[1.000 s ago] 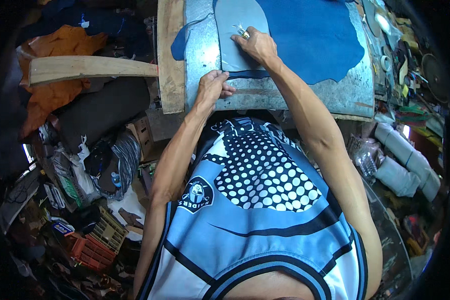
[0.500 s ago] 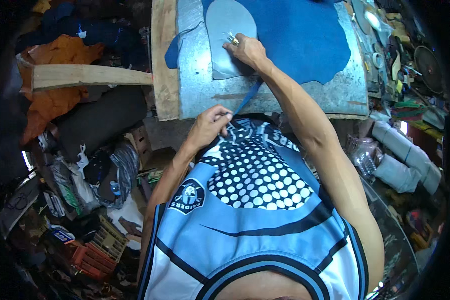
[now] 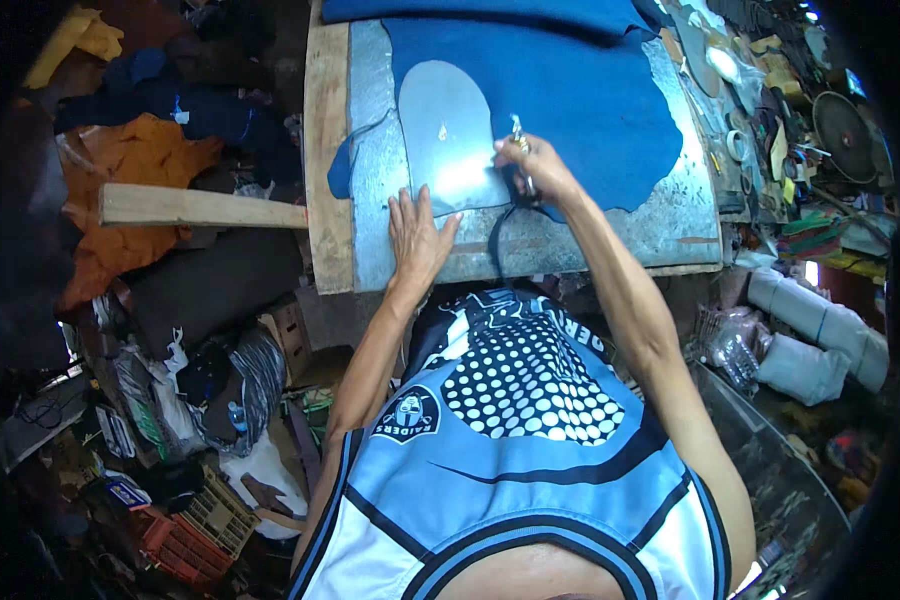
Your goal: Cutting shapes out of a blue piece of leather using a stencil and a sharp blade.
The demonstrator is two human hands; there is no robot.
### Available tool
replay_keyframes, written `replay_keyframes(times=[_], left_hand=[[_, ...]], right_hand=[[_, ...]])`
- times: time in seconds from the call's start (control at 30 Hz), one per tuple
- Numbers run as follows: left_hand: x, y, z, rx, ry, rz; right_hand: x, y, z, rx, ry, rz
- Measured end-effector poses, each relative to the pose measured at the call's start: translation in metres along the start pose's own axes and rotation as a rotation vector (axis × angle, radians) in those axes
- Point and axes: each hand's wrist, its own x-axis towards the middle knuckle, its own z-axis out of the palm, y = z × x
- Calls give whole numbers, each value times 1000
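Upper centre: grey template (image 3: 445,105) lay over blue hide (image 3: 580,110); left grip (image 3: 420,235) (released, splayed) touched template's lower edge; right grip (image 3: 543,168) grasped slim metallic tool (image 3: 518,130).

A head-worn fisheye looks down past the near shirt (image 3: 530,490) to the hands (image 3: 419,240); dark rim unclear.
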Motion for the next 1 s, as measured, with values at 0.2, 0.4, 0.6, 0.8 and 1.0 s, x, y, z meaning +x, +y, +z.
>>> replay_keyframes(times=[0.2,0.4,0.6,0.8,1.0], left_hand=[[18,4,2,-880,152,-337],[17,-26,12,-1607,-157,-628],[24,-50,-4,-1568,-65,-649],[51,-88,-78,-1671,-245,-537],[18,-41,2,-1931,-566,-535]], right_hand=[[3,26,-12,96,96,13],[10,25,-8,193,78,66],[6,24,-7,230,115,82],[12,21,1,181,147,82],[-3,6,5,253,62,113]])
